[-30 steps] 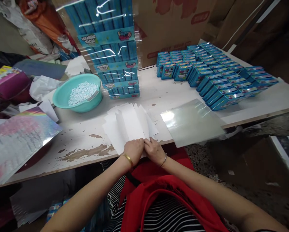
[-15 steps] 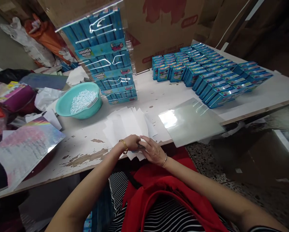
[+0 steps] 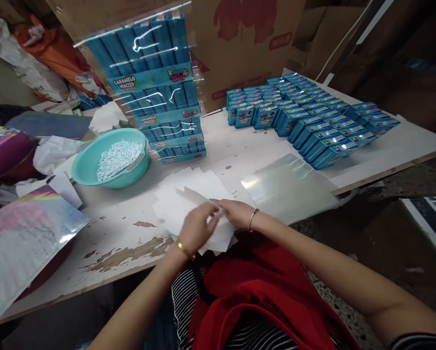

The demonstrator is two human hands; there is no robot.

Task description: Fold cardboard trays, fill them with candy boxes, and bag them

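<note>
Remotely, I see a pale bench (image 3: 117, 209), fanned white sheets (image 3: 177, 194) by its near edge. Above them, my right hand (image 3: 237, 213) closes on a paper piece (image 3: 219, 238); my left hand (image 3: 198, 226) half-curls beside it, grip too blurred to tell. Folding seems in hand; next calls for aligned edges.

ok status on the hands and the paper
Left hand and right hand close together over white papers; grip blurred. Clear sheet off to the right, nothing visibly blocking.
</note>
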